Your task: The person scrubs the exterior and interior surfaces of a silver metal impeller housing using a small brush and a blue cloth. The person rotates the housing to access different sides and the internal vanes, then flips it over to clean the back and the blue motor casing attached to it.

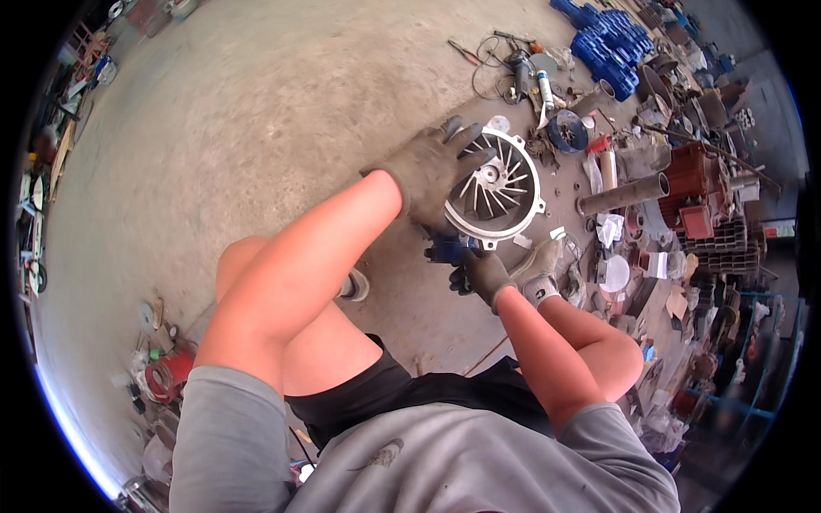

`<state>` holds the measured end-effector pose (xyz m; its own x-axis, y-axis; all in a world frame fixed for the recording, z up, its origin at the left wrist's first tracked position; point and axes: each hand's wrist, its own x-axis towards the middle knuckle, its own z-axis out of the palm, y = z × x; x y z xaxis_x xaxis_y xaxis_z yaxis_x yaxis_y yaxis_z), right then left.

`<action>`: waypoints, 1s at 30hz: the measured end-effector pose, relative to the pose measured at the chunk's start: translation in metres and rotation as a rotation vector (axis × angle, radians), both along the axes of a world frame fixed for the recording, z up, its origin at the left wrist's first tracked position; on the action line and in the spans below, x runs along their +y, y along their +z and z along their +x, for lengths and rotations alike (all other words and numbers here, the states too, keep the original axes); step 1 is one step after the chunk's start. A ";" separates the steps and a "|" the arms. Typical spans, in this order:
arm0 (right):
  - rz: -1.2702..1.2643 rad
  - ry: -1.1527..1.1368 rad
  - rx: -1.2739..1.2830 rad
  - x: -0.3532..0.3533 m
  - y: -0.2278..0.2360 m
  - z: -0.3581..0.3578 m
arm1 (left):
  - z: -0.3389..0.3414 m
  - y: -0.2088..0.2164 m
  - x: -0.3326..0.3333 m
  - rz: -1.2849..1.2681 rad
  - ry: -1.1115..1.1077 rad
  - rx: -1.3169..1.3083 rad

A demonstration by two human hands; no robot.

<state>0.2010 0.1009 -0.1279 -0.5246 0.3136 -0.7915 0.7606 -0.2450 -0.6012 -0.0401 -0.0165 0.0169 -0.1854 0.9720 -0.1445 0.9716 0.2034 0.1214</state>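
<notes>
A round silver metal housing (521,221) with lugs on its rim stands tilted in front of me. Inside it sits a finned wheel (490,175) with radial blades and a central hub. My left hand (428,175), in a dark glove, lies over the housing's left side with fingers stretched apart. A blue metal body (448,250) shows under the housing's lower left edge. Beside that body, my gloved right hand (487,275) has its fingers curled at the housing's underside. The gloves and housing hide most of the blue body.
An angle grinder (520,75) with a looped cord and a white tube (545,88) lie beyond the housing. Several blue castings (609,47) are stacked far right. A metal pipe (624,194), red castings (689,184) and scattered parts crowd the right. My shoe (539,263) is close by.
</notes>
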 end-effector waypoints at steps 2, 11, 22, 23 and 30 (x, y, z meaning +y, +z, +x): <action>-0.041 -0.049 0.025 -0.004 -0.001 0.000 | 0.003 -0.004 -0.001 0.005 -0.023 0.061; -0.300 0.024 0.027 0.021 -0.003 -0.002 | 0.065 -0.017 -0.010 0.025 0.252 0.101; -0.342 -1.024 0.244 -0.049 -0.045 -0.040 | 0.093 -0.018 -0.001 0.089 0.532 -0.030; -0.332 -1.121 0.251 -0.057 -0.037 -0.049 | 0.092 -0.020 -0.001 0.086 0.524 -0.016; -0.382 -1.276 0.249 -0.075 -0.019 -0.063 | 0.091 -0.018 0.005 0.014 0.506 0.003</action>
<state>0.1378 0.0261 -0.1474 -0.1767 0.4687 -0.8655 -0.2380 -0.8736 -0.4245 0.0511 -0.0112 -0.0011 -0.6341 0.7621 -0.1307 0.7521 0.6472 0.1247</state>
